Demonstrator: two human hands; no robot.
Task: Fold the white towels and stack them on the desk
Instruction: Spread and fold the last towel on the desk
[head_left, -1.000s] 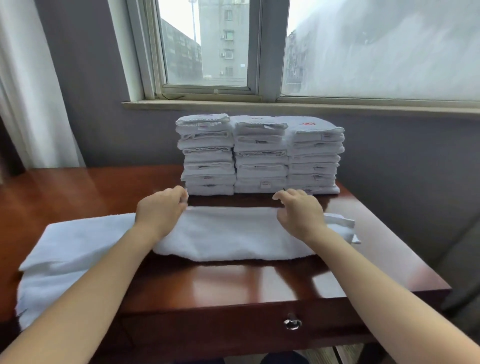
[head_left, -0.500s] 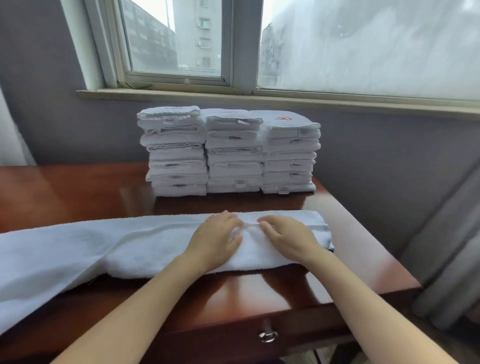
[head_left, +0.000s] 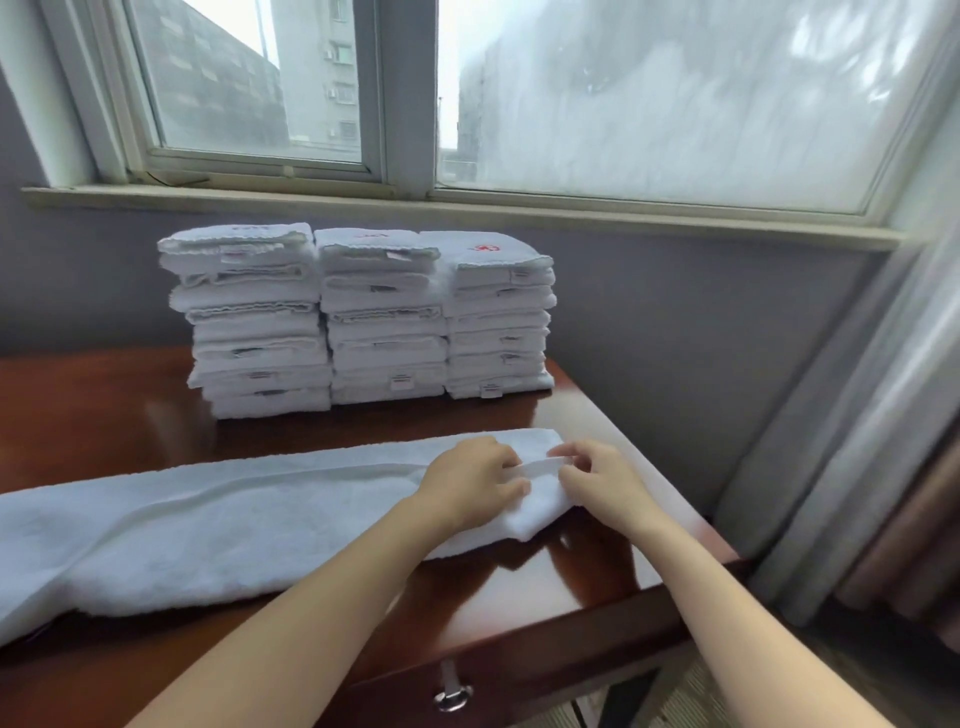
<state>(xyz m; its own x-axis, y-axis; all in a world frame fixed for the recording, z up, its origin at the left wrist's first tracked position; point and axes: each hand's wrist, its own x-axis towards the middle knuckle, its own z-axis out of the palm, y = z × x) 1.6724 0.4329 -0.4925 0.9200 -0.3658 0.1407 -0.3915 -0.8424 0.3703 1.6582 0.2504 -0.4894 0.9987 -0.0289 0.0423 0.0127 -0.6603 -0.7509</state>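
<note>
A long white towel (head_left: 218, 530), folded lengthwise into a strip, lies across the dark wooden desk (head_left: 524, 597) and runs off the left edge of view. My left hand (head_left: 470, 483) and my right hand (head_left: 602, 480) are close together at its right end. Both pinch the end's edge, and its near corner is lifted slightly off the desk. Three stacks of folded white towels (head_left: 358, 319) stand side by side at the back of the desk.
The desk's right edge runs just beside my right hand, with a grey curtain (head_left: 857, 441) past it. A drawer knob (head_left: 453, 695) sits on the desk front. Behind the stacks are a grey wall and a window sill (head_left: 467, 213).
Both hands have slid rightward along the strip from its middle to its right end and taken hold of the end's edge. The view has turned to the right.
</note>
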